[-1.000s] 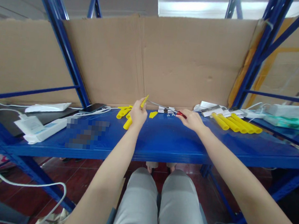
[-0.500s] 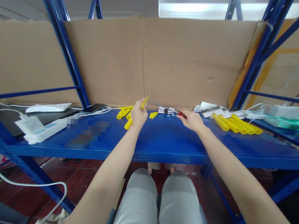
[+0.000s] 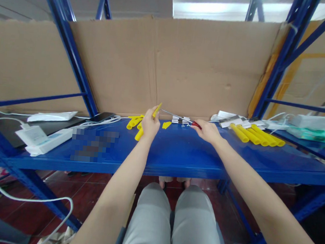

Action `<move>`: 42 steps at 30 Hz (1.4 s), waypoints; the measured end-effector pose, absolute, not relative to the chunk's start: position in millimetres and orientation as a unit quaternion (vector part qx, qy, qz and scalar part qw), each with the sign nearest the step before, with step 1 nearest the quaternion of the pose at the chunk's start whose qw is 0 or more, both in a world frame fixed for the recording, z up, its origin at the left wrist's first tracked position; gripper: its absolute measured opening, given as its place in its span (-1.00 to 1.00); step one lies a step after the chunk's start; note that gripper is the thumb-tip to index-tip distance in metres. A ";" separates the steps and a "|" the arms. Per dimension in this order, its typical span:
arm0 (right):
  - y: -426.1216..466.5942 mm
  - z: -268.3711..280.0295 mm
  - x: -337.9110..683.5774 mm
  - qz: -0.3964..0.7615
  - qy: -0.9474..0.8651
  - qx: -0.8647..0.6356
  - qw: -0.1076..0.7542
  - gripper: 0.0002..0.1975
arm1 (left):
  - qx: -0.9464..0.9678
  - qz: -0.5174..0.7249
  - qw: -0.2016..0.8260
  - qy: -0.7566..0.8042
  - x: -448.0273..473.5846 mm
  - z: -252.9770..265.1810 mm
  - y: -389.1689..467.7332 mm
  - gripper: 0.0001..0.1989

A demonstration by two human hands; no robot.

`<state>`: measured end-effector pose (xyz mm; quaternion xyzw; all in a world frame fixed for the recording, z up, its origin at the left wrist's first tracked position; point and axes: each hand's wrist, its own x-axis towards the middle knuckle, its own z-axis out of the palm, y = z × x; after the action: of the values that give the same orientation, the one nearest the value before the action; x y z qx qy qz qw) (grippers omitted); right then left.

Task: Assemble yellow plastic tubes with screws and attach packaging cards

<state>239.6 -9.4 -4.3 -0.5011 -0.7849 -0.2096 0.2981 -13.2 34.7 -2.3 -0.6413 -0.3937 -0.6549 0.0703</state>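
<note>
My left hand [image 3: 150,124] is closed around a yellow plastic piece [image 3: 157,109], whose flat upper end sticks up past the fingers. A yellow tube [image 3: 139,134] shows below that hand; I cannot tell whether it belongs to the held piece. In my right hand [image 3: 210,133] is a screwdriver with a red handle [image 3: 196,124]. Its thin metal shaft [image 3: 173,114] points left, the tip close to the yellow piece; contact is too small to make out. Between the hands lie a small yellow part [image 3: 166,125], a white-and-dark stack [image 3: 181,120] and tiny metal bits [image 3: 183,125].
Several yellow tube handles [image 3: 259,136] with flat pale heads lie at the right of the blue shelf [image 3: 182,158]. More yellow tubes [image 3: 133,122] lie left of my left hand. A white power strip [image 3: 54,141] and cables are farther left. Cardboard [image 3: 184,67] stands behind.
Almost nothing differs. Both hands keep their grip, and the screwdriver tip stays near the yellow piece with only a very slight shift.
</note>
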 end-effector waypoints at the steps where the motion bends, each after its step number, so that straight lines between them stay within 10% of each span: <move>1: -10.0 -4.0 238.7 -0.206 -0.785 -0.505 0.293 -0.70 | -0.641 -0.654 0.074 -0.395 -13.2 -2.1 34.4 -0.72; 42: -6.7 -7.1 240.1 -0.199 -0.766 -0.517 0.327 -0.71 | -0.648 -0.649 0.084 -0.390 -12.9 -3.1 33.2 -0.69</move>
<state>240.1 -6.7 -7.1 -0.5167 -0.7657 -0.1991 0.3272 -12.9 33.2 -3.1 -0.6484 -0.3896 -0.6485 0.0845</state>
